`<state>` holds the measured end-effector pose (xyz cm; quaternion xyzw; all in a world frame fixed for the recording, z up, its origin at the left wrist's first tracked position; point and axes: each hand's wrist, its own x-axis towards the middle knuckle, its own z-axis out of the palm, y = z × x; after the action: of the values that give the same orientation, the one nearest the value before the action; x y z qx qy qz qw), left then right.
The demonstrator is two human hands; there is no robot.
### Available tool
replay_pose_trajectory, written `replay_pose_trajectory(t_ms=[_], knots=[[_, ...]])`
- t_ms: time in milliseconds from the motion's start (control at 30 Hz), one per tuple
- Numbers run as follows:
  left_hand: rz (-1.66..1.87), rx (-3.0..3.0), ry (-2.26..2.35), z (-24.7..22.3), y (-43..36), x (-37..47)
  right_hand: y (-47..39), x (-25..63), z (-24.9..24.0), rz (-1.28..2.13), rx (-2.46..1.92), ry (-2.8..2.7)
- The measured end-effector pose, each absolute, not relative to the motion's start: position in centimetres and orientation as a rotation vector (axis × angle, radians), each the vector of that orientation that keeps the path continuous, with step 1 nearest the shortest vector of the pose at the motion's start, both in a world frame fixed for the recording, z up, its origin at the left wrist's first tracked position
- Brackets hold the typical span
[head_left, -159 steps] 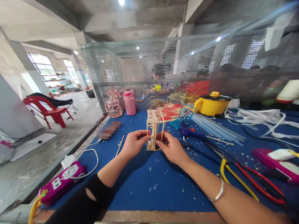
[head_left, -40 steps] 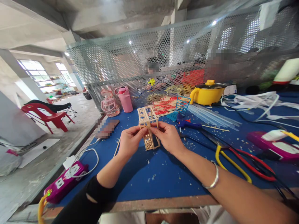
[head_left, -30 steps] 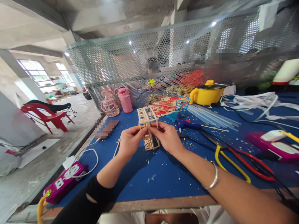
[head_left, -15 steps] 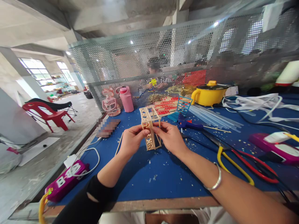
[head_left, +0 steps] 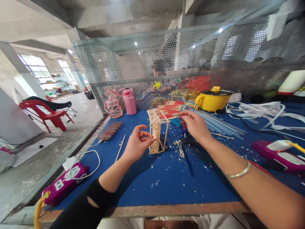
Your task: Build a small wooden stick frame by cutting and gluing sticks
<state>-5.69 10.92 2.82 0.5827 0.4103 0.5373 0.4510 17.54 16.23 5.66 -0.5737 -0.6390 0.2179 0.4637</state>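
A small openwork frame of thin wooden sticks (head_left: 156, 119) stands upright on the blue table mat. My left hand (head_left: 137, 143) is at its left side, fingers loosely curled and apart, thumb tip at the sticks; whether it touches them is unclear. Off to the right, my right hand (head_left: 195, 125) is over the table, empty as far as I can see, with its fingers stretched toward a blue wire-like rack (head_left: 189, 105). Part of a dark blue tool (head_left: 185, 131) shows under that hand. A bundle of red-tipped wooden sticks (head_left: 170, 108) lies behind the frame.
Translucent sticks (head_left: 216, 122) lie right, near a yellow pot (head_left: 214, 100). A pink bottle (head_left: 129, 101) and a clear bottle (head_left: 113, 106) stand back left. Purple power strips (head_left: 65, 184) sit at both sides. A perforated metal screen (head_left: 119, 66) closes the back, with a person beyond.
My right hand has let go of the wooden frame and moved right, toward the blue rack. My left hand has loosened beside the frame, which has shifted slightly right.
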Motion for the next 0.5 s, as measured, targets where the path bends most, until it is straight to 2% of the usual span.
replay_pose_trajectory(t_ms=[233, 367, 500], knots=[[1.197, 1.491, 1.001, 2.1, 11.1, -6.1, 20.1, 23.9, 3.0, 0.318, -1.969, -1.920], [1.313, 1.442, 1.020, 1.8, 11.1, -6.0, 19.9, 23.9, 1.8, 0.127, -2.029, -2.021], [1.344, 1.394, 1.021, 1.9, 11.2, -5.8, 19.0, 23.1, 3.2, -0.058, -1.941, -1.923]])
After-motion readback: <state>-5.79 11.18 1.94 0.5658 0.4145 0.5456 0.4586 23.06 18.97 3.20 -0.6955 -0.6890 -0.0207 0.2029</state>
